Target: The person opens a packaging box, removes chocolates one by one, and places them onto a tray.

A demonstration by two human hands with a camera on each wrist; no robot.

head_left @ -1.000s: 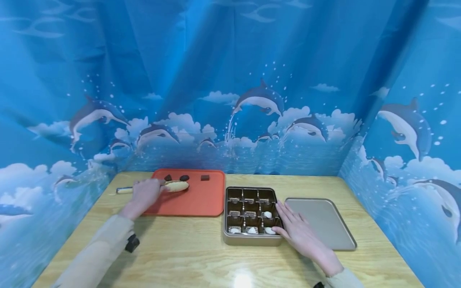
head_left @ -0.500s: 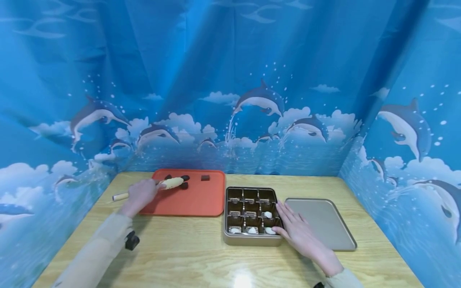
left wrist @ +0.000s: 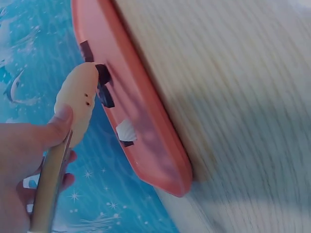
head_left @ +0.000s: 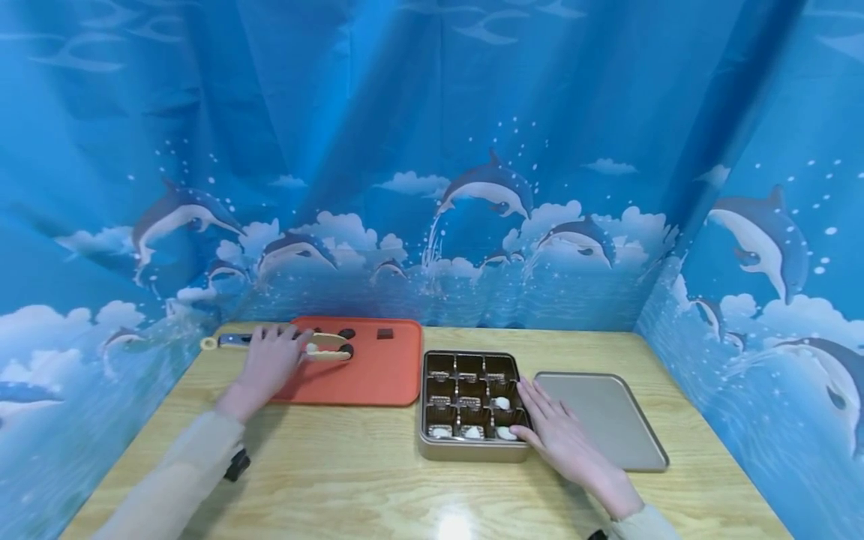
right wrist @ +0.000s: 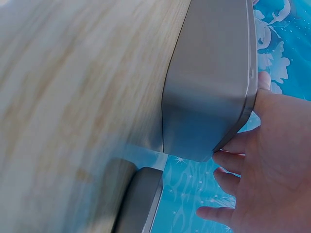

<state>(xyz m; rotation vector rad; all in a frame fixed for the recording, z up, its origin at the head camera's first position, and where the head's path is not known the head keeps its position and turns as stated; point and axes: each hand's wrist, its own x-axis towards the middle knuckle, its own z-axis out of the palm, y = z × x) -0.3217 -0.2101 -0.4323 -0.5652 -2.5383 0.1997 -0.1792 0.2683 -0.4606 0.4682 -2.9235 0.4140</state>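
My left hand (head_left: 270, 364) grips a pair of tongs with cream-coloured, scalloped tips (head_left: 328, 355) over the orange tray (head_left: 385, 379). The tips are spread apart, and a dark chocolate (head_left: 347, 350) is at their ends; whether they touch it cannot be told. A white shell-shaped piece (left wrist: 126, 131) lies on the tray near the hand. Behind the tips are a round dark chocolate (head_left: 346, 333) and a square one (head_left: 385, 333). My right hand (head_left: 563, 439) rests with extended fingers on the right edge of a metal tin (head_left: 472, 450), whose divided brown insert holds several white pieces.
A flat metal lid (head_left: 607, 420) lies right of the tin, partly beneath the right forearm's side. The wooden table (head_left: 337, 480) ends at a blue dolphin curtain (head_left: 378, 187) behind and at both sides.
The tongs were together and slanted half a second ago; their tips have since parted around the dark chocolate, and the handle end has swung up. The right hand and tin stay put.
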